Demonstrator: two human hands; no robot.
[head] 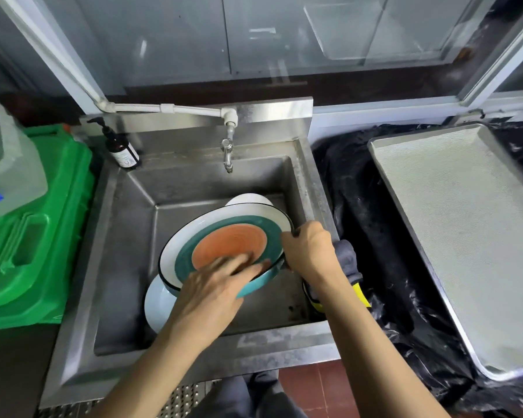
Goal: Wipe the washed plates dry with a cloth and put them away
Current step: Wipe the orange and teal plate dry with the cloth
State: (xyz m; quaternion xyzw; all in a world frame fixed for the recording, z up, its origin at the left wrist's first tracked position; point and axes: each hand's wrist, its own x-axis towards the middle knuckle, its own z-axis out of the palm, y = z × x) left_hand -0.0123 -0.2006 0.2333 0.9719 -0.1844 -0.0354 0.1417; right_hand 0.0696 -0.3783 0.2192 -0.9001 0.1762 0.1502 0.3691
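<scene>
A round plate with an orange centre, teal ring and white rim hangs tilted over the steel sink. My right hand grips its right edge, thumb on the rim. My left hand lies with straight fingers across the plate's near face. A grey cloth hangs behind my right wrist over the sink's right wall, with a yellow item beneath it. Below the held plate lie a pale blue plate and a white dish, both partly hidden.
A tap juts out over the sink's back. A brown pump bottle stands at the back left corner. A green crate sits on the left. On the right, a large metal tray rests on black plastic sheeting.
</scene>
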